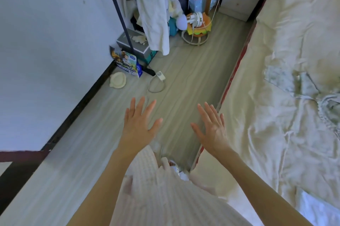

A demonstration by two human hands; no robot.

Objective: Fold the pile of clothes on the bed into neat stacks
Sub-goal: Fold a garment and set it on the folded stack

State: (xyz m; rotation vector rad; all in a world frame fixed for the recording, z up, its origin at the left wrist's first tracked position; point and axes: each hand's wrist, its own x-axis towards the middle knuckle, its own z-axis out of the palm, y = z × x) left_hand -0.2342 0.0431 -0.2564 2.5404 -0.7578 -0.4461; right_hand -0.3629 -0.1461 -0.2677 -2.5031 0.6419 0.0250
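Note:
My left hand (140,124) and my right hand (211,128) are held out in front of me above the floor, fingers straight and spread, holding nothing. The bed (266,133) with a crumpled cream sheet runs along the right side. Pale blue-green patterned clothes (294,82) lie crumpled on it at the right edge of the view, well away from both hands. More of that pile (329,108) reaches past the frame edge.
A clothes rack with a hanging white garment (152,10) stands at the back left. Boxes (134,43), bags and a burger-shaped toy (197,25) crowd the floor under it. A cable with a switch (158,80) lies on the wooden floor (184,78).

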